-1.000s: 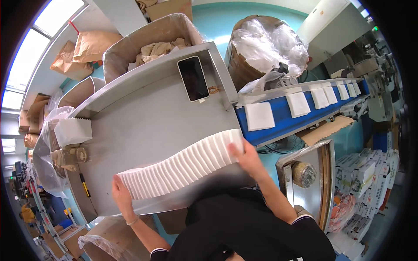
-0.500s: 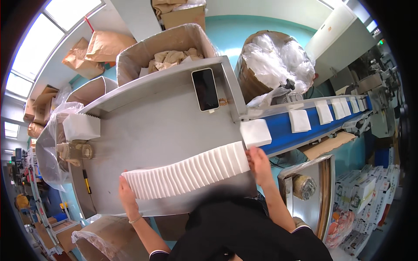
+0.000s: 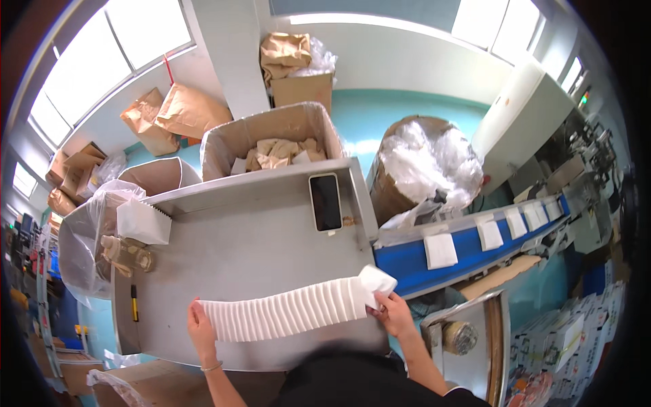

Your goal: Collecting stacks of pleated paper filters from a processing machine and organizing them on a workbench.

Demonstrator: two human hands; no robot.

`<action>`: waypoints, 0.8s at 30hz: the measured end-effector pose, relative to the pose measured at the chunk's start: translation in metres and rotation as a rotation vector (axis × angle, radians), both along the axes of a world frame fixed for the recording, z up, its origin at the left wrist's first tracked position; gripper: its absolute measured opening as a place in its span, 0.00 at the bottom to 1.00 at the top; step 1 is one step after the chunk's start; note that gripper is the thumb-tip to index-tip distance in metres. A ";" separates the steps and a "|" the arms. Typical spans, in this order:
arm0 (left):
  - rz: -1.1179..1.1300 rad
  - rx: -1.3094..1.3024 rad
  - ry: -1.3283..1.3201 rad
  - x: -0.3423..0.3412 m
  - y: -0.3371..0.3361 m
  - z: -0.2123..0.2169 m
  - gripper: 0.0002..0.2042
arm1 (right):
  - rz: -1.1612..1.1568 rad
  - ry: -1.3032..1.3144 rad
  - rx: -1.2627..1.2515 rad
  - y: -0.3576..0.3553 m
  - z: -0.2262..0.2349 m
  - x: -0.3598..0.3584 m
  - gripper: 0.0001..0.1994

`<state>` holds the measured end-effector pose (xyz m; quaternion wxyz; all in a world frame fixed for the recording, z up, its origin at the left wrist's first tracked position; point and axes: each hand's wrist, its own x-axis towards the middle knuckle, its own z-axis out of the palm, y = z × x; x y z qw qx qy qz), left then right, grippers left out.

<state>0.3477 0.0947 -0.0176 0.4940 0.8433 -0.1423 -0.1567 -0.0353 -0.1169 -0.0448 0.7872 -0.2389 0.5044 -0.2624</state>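
A long row of white folded napkins (image 3: 285,312) stands on edge, packed face to face, along the near side of the metal table. My left hand (image 3: 202,334) grips the left end of this row, its fingers pressed against the outer napkin. At the right end my right hand (image 3: 393,316) holds one tilted white folded napkin (image 3: 377,283) against the row, thumb and fingers closed on its lower edge. The blue conveyor belt (image 3: 407,268) ends just beyond that hand, with more folded napkins (image 3: 441,251) lying spaced along it.
On the metal table (image 3: 251,251) lie a phone (image 3: 326,202), a yellow-black marker (image 3: 134,303), a tape dispenser (image 3: 129,254) and a white napkin stack (image 3: 144,222). Open cartons (image 3: 224,152) stand behind. A drum of clear plastic (image 3: 427,169) is beyond the belt; a metal-framed tray (image 3: 468,339) sits right.
The napkin at the belt's end has come off it, tilted, to the row's right end in my right hand. The head view has tipped upward. Napkins on the belt have advanced toward me.
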 end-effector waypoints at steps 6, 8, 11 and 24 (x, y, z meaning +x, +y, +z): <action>0.064 0.243 -0.551 -0.001 0.004 -0.032 0.26 | 0.185 0.348 -0.416 0.004 0.018 0.022 0.22; 0.057 0.236 -0.508 -0.020 -0.018 -0.001 0.27 | 0.294 0.604 -0.750 0.004 0.013 0.031 0.30; 0.020 0.266 -0.471 -0.017 -0.017 -0.003 0.28 | 0.353 0.420 -0.625 -0.005 0.001 0.036 0.26; -0.006 0.391 -0.260 -0.034 -0.018 0.040 0.34 | 0.128 0.861 -1.090 0.012 -0.116 0.014 0.25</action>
